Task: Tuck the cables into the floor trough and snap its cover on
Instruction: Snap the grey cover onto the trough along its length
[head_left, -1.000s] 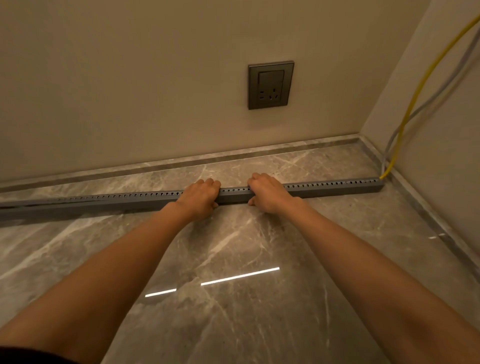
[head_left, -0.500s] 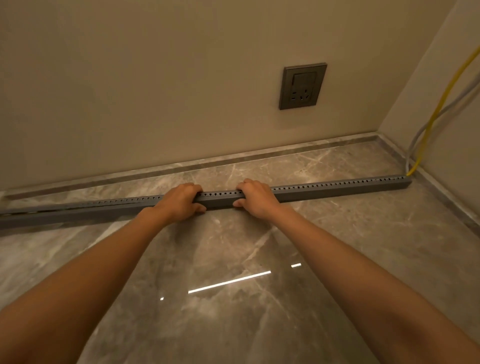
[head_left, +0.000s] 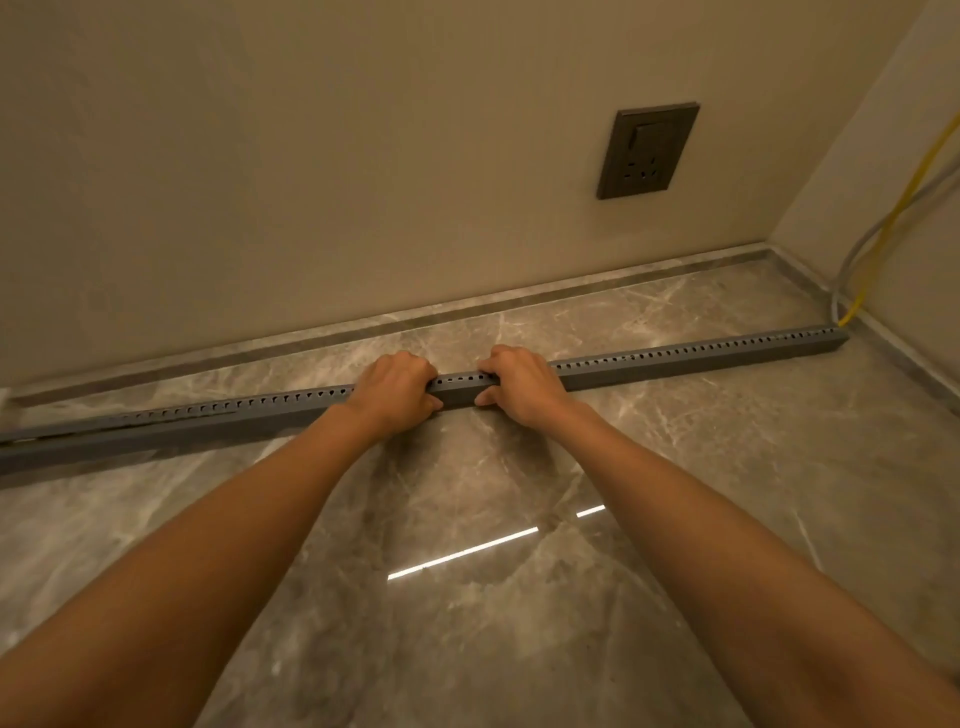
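Note:
A long grey slotted floor trough (head_left: 675, 361) lies on the marble floor, parallel to the back wall, its cover on over the right and middle stretch. My left hand (head_left: 397, 389) and my right hand (head_left: 519, 382) grip it side by side near the middle, fingers curled over its far edge and thumbs on the near side. At the far left the cover (head_left: 78, 434) looks slightly out of line with the trough. A yellow cable (head_left: 893, 218) and a grey cable (head_left: 852, 260) come down the right wall and enter the trough's right end.
A dark wall socket (head_left: 647, 150) sits on the back wall above the trough. A stone skirting (head_left: 519, 306) runs along both walls. The corner of the room is at the right. Glossy marble floor (head_left: 519, 597) lies in front of me.
Both hands have shifted left along the trough, closer together, and the view has turned left so the socket and corner sit further right.

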